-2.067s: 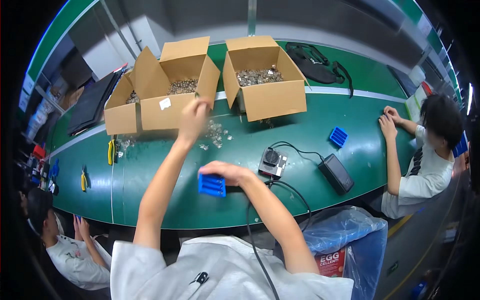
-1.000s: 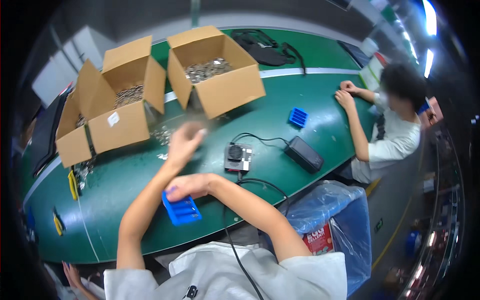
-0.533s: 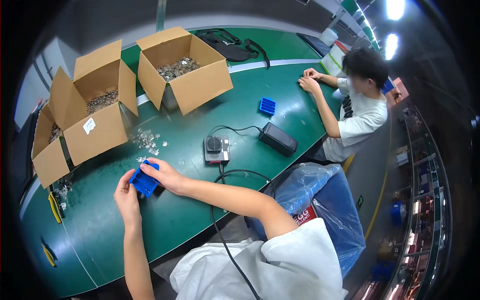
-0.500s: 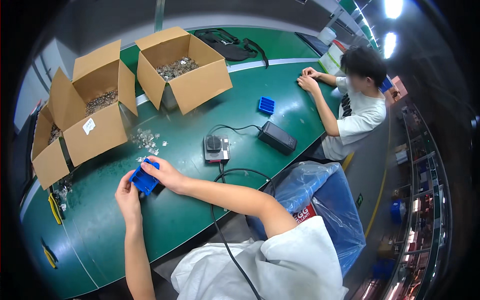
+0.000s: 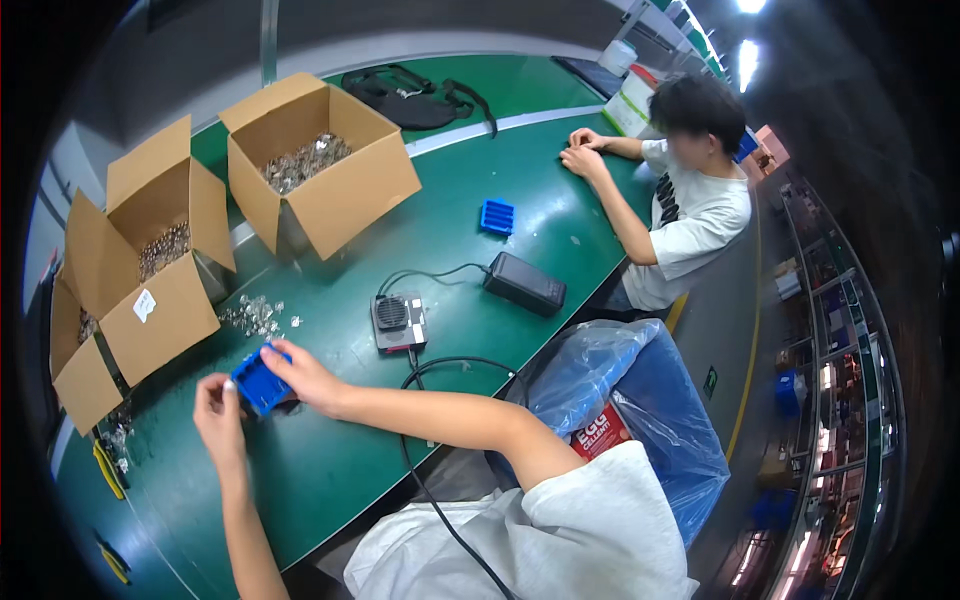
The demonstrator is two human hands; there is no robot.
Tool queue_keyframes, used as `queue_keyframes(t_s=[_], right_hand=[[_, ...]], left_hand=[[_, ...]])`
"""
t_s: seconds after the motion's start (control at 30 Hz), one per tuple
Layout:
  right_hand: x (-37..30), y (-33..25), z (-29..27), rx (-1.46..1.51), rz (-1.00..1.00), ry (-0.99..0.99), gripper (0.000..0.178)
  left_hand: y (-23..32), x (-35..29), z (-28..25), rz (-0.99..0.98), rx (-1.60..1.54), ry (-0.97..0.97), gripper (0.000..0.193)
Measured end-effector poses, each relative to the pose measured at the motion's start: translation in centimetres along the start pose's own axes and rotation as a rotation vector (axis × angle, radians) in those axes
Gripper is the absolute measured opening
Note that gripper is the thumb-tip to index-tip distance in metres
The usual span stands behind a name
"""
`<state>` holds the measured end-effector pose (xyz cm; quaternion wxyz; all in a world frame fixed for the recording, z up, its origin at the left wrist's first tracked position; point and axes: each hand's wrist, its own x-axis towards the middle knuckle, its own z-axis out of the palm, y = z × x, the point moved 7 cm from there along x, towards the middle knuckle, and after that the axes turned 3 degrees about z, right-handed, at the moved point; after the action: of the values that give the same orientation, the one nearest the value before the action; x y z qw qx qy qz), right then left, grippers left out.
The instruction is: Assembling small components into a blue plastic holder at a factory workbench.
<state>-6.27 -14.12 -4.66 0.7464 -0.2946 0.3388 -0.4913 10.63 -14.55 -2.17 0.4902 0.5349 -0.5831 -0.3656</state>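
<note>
My right hand (image 5: 308, 380) grips a small blue slotted plastic tray (image 5: 262, 384) by its upper right edge, thumb on top. The tray is held tilted just above the green table, its open side facing up toward me. By the tray's left edge is my left hand (image 5: 217, 418), with thumb and fingertips pinched together. Whatever may be between those fingertips is too small to make out. Beyond the tray, a loose pile of small shiny clear-and-metal pieces (image 5: 258, 316) lies on the table.
Open cardboard boxes (image 5: 365, 205) of small parts line the far left. Yellow-handled pliers (image 5: 108, 470) lie at left. A small fan device (image 5: 400, 322), a black power adapter (image 5: 525, 284) and another blue tray (image 5: 497, 217) sit mid-table. A co-worker (image 5: 695, 215) sits at right, beyond a plastic-lined bin (image 5: 665, 420).
The whole view has shifted, moving the table things left and the boxes lower. My left fingers have drawn slightly away from the tray's edge. My right hand keeps its hold on it.
</note>
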Motion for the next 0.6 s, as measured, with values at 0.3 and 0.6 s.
queue_keyframes(t_s=[0.3, 0.6], right_hand=[[-1.7, -1.8, -0.5, 0.141, 0.193, -0.031, 0.037], [-2.0, -1.3, 1.6, -0.054, 0.218, -0.074, 0.034]], left_hand=[[4.4, -1.0, 2.8, 0.173, 0.002, 0.115, 0.013], [5.7, -1.4, 1.2, 0.196, 0.028, 0.117, 0.011]])
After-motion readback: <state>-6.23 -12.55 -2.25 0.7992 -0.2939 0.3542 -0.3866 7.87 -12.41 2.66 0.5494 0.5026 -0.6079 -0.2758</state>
